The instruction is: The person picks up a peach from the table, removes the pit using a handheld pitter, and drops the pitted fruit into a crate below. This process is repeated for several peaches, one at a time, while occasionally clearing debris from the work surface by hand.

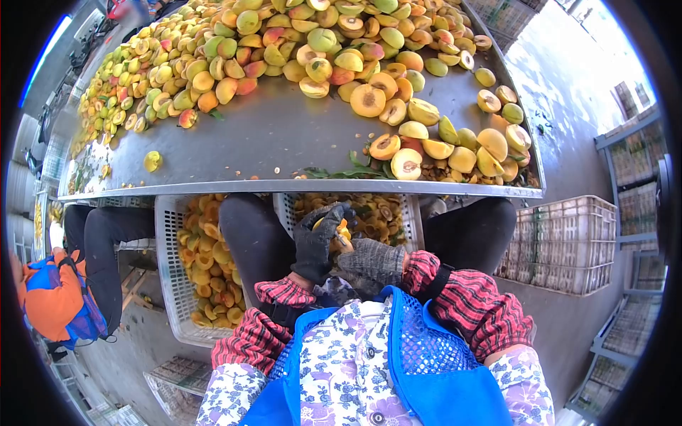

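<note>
Both my hands meet above a white crate (285, 209) between my knees, below the table's front edge. My left hand (312, 245), in a dark glove, is closed round a yellow-orange piece of fruit (343, 231). Close against it on the right, my right hand (371, 260), in a grey glove, has its fingers closed at the fruit's lower side; what they grip is too small to make out. Many halved fruits (369, 206) lie in the crate behind my hands.
A metal table (277, 135) bears a large heap of whole and halved fruit. A second white crate (165, 273) of halves stands left of my knee. An empty-looking crate (561, 245) stands at right. A co-worker in orange (53, 305) sits at far left.
</note>
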### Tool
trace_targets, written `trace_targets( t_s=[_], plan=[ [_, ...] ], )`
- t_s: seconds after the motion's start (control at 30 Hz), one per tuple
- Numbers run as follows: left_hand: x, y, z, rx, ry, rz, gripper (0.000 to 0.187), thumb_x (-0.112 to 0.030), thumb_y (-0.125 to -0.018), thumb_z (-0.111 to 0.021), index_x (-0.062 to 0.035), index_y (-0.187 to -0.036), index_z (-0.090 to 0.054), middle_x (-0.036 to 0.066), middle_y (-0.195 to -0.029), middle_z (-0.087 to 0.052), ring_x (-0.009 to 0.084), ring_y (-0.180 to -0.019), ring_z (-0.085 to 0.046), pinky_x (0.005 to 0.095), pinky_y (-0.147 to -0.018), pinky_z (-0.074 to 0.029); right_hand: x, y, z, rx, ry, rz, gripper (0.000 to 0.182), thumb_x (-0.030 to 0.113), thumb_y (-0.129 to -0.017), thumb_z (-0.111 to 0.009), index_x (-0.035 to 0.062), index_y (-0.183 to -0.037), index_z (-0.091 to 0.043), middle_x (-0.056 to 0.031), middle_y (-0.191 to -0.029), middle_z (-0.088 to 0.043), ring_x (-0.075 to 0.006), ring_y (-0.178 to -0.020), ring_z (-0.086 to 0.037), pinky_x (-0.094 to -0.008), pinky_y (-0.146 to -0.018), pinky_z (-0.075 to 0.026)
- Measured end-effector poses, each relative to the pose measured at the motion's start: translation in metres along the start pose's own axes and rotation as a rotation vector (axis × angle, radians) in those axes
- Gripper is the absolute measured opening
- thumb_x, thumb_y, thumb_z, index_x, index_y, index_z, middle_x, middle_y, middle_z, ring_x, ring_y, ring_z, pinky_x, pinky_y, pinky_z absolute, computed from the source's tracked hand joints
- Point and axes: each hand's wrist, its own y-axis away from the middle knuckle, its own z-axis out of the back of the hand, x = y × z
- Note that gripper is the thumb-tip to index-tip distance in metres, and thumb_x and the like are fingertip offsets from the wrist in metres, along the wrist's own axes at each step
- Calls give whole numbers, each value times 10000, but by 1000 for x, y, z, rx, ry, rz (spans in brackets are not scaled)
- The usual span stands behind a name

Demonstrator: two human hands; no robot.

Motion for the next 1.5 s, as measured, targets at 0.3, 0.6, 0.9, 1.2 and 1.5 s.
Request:
trace_targets(
  t_s=[0.3, 0.6, 0.9, 1.2, 1.5],
  plan=[
    [16, -6, 14, 173, 24, 142, 190, -105, -822, -569, 35, -936, -627, 116, -873, -641, 171, -775, -612, 285, -725, -497, -4, 6, -3, 7, 107, 210, 159, 173, -776, -521, 46, -841, -593, -135, -866, -568, -272, -808, -571, -353, -682, -471],
    [21, -4, 13, 111, -52, 134, 215, -140, -817, -568, 37, -918, -633, 107, -852, -645, 160, -764, -605, 282, -711, -488, -5, 2, -14, -3, -144, -10, 148, 182, -817, -509, 55, -810, -586, -88, -682, -567, -244, -648, -582, -348, -573, -467],
    [22, -5, 12, 44, -28, 188, 215, -156, -820, -566, 27, -903, -643, 93, -845, -647, 156, -787, -600, 274, -727, -472, -9, -3, -11, 94, 360, 140, 190, 236, -835, -504, 78, -759, -576, -103, -661, -581, -252, -605, -589, -353, -550, -470],
    [34, -12, 27, 224, 349, 294, 292, -156, -836, -549, 18, -1072, -552, 107, -987, -603, 180, -884, -584, 299, -824, -461, -13, -1, -15, -22, 31, 341, 129, 207, -811, -542, 81, -821, -573, -84, -741, -589, -219, -667, -586, -331, -601, -475],
    [52, -17, 48, 202, -255, -68, 398, -82, -763, -650, 11, -1105, -469, 115, -1071, -555, 191, -972, -553, 320, -872, -447, 9, 40, 15, -105, -1149, -425, 374, 216, -748, -658, 49, -1034, -485, -1, -664, -504, -50, -486, -457, -179, -412, -349]
  ],
)
